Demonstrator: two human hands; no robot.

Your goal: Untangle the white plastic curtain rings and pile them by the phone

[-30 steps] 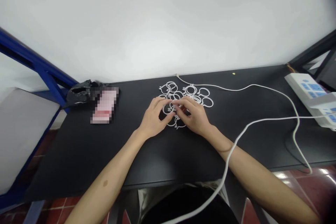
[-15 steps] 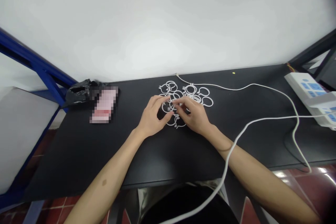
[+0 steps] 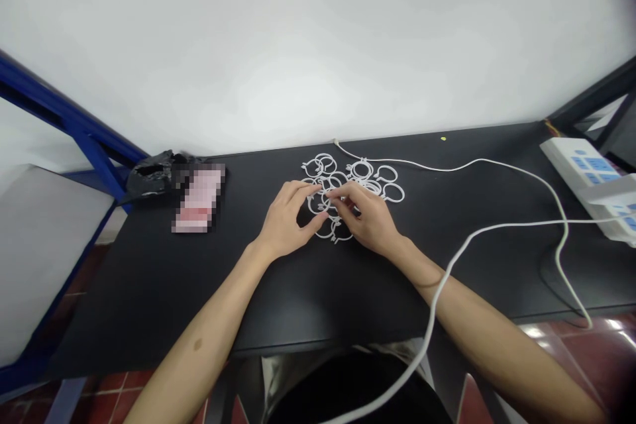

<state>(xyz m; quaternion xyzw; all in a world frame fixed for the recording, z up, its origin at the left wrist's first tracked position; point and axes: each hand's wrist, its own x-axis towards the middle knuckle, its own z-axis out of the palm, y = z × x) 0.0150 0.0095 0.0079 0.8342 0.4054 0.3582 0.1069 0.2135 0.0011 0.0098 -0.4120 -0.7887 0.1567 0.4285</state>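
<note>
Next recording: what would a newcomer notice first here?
A cluster of white rings lies at the middle of the black table, with the left hand and right hand meeting at its near edge. A white cable loops across the table's right side.

White cable — power strip — black bag

White plastic rings glossy; black tabletop matt, smooth.

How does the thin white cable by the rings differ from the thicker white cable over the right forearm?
The thin white cable is slimmer than the thicker white cable. The thin one lies on the black table; the thicker one crosses the right forearm. Both are white.
</note>
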